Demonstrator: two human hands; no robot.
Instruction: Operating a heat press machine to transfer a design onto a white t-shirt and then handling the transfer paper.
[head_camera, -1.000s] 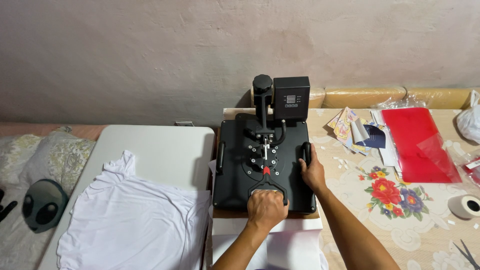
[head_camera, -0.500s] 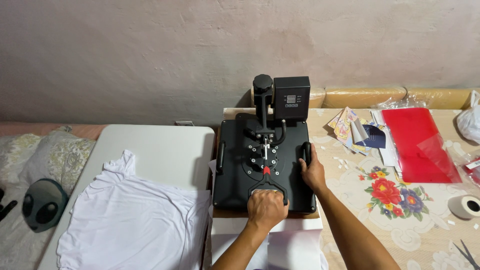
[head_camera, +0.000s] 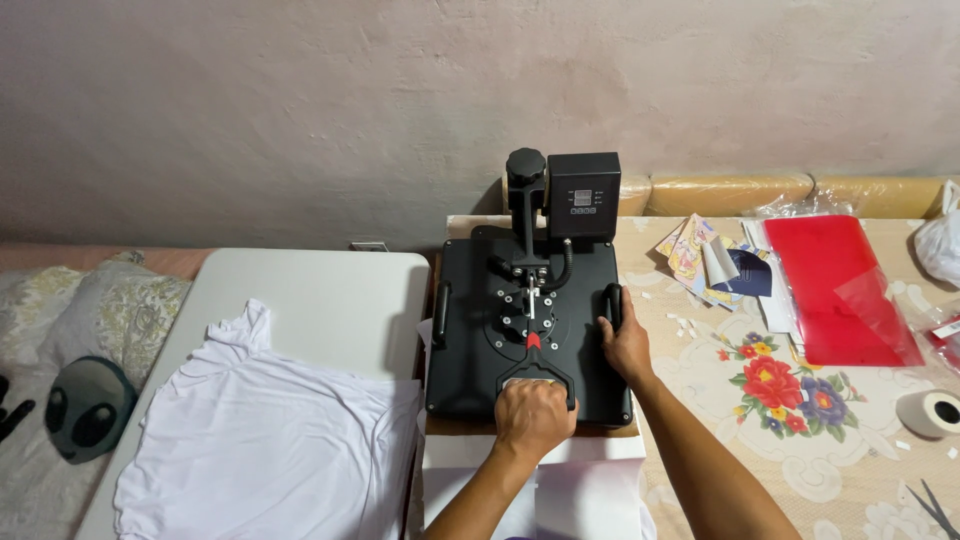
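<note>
A black heat press (head_camera: 480, 330) sits closed on the table in the head view, with its control box (head_camera: 583, 193) at the back. My left hand (head_camera: 533, 415) is wrapped around the press's front lever handle. My right hand (head_camera: 626, 345) grips the black side handle on the press's right edge. White fabric or paper (head_camera: 590, 490) sticks out from under the press toward me. A white T-shirt (head_camera: 255, 450) lies spread on the white table (head_camera: 330, 300) to the left.
To the right, a floral tablecloth (head_camera: 790, 385) carries a red plastic folder (head_camera: 830, 285), printed paper cut-outs (head_camera: 700, 255), a tape roll (head_camera: 930, 412), scissors (head_camera: 935, 508) and a white bag (head_camera: 940, 245). An alien-face cushion (head_camera: 85, 420) lies far left.
</note>
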